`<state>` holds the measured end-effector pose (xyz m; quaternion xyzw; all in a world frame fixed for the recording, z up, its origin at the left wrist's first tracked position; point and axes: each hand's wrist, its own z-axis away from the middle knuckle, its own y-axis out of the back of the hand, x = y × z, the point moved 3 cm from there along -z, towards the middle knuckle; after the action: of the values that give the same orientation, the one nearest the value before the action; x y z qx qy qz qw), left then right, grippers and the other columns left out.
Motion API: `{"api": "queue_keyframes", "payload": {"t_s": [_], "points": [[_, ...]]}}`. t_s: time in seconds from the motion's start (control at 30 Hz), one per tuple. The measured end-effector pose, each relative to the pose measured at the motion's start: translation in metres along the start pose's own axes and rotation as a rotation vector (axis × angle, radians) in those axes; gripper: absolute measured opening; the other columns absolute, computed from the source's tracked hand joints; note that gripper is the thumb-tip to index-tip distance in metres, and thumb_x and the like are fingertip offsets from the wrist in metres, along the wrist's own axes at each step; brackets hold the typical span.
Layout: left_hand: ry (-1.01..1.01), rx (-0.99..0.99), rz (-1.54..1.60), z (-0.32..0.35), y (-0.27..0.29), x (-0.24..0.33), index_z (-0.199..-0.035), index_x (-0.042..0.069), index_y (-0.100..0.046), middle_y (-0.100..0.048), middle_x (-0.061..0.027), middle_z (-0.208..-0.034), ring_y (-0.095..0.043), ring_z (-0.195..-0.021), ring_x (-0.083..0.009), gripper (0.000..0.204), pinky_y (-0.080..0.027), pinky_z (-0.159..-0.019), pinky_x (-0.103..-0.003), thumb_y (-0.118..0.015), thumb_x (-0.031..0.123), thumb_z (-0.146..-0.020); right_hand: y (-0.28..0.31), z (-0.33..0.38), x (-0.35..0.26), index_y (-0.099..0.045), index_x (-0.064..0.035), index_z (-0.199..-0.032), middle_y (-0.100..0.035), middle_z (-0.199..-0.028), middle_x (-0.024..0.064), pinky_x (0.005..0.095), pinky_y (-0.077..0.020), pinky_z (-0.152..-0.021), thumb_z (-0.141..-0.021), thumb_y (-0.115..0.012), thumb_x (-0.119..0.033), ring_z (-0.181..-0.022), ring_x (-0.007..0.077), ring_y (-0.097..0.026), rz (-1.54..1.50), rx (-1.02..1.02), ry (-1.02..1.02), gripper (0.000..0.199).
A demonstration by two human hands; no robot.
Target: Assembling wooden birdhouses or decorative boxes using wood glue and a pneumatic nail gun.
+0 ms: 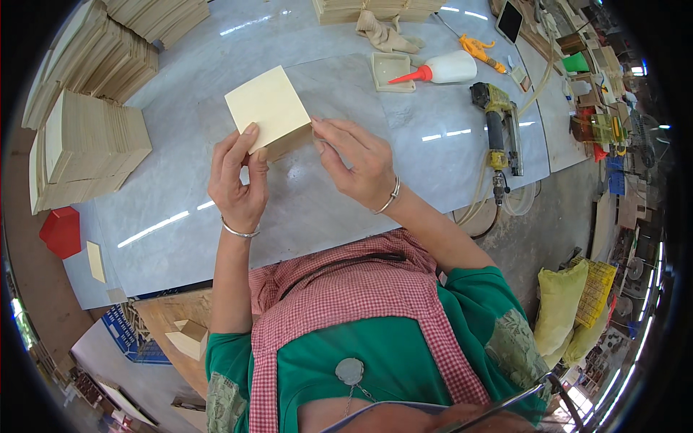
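Note:
Over the grey table, a pale square wooden panel [267,108] is tilted in my left hand [240,177], thumb on its face and fingers curled at its lower edge. Below its right edge a darker strip of wood shows; whether this is a second piece or part of the same one I cannot tell. My right hand [359,160] is closed in a pinch at the panel's right corner. A thin greyish sliver shows between its thumb and forefinger, too small to name.
Stacked wooden panels [94,148] stand at the left, near a red block [60,232]. Toward the back right are a shallow tray [384,69], a white glue bottle with red nozzle [453,67], an orange-handled tool [480,50] and a pneumatic nail gun [498,126] with a hose.

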<state>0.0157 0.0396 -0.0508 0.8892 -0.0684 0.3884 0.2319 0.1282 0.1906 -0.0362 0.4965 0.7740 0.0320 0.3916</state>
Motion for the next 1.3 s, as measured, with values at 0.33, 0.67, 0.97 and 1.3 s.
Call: {"api": "queue_keyframes", "payload": {"t_s": [0.33,0.67,0.97,1.3], "points": [[-0.104,-0.004,-0.031,-0.003,-0.001,0.002,-0.111,-0.001,-0.062,-0.061,-0.0142,-0.104,-0.059,-0.070,-0.0121,0.025,-0.051,-0.056,-0.022,-0.062,0.005,-0.088,0.195,0.031,0.101,-0.045,-0.0083,-0.130,-0.057,-0.114,0.0158,0.0447,-0.0483,-0.084,-0.079,-0.066,-0.021,-0.101,0.0341,-0.057,1.047,-0.309,-0.349,0.057],[-0.098,0.044,-0.016,-0.003,0.002,0.006,-0.111,0.002,-0.064,-0.062,-0.0132,-0.101,-0.060,-0.076,-0.0144,0.025,-0.051,-0.060,-0.024,-0.064,0.005,-0.086,0.225,0.058,0.174,-0.026,0.0000,-0.138,-0.056,-0.110,0.0250,0.0480,-0.0475,-0.086,-0.074,-0.066,-0.024,-0.100,0.0434,-0.057,1.152,-0.369,-0.908,0.080],[-0.101,0.045,0.009,-0.004,0.003,0.005,-0.111,0.002,-0.065,-0.062,-0.0130,-0.100,-0.060,-0.076,-0.0159,0.026,-0.051,-0.062,-0.024,-0.064,0.002,-0.085,0.230,-0.043,0.049,-0.048,0.0021,-0.108,-0.061,-0.068,0.0138,0.0348,-0.0531,-0.052,-0.073,-0.063,-0.012,-0.057,0.0229,-0.064,0.285,-0.427,-1.155,0.040],[-0.105,0.058,0.010,-0.005,0.002,0.007,-0.111,0.003,-0.064,-0.062,-0.0126,-0.097,-0.058,-0.074,-0.0178,0.030,-0.049,-0.062,-0.027,-0.066,0.001,-0.081,0.117,-0.107,-0.073,-0.060,0.0057,-0.098,-0.055,-0.053,0.0031,0.0242,-0.0418,-0.038,-0.086,-0.066,-0.021,-0.040,0.0093,-0.053,-0.154,-0.788,-1.030,0.030]]}}
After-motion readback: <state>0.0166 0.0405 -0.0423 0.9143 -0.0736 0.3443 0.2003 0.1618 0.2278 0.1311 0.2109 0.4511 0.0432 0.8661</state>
